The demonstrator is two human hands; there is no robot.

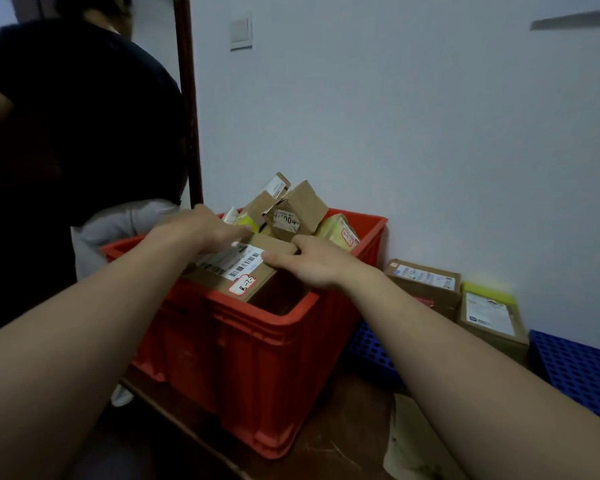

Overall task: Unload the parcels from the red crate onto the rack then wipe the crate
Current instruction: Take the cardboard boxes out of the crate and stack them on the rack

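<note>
My right hand [309,263] pinches the labelled cardboard box [238,270] lying topmost in the red crate [257,358]; my left hand [201,232] lies blurred across it, grip unclear. I'd hook both sides, then lift straight up

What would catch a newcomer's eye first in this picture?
A bright red plastic crate heaped with parcels fills the centre. The left hand and right hand are on a brown cardboard parcel with a white barcode label at its near side. A person in a dark top stands at far left.
</note>
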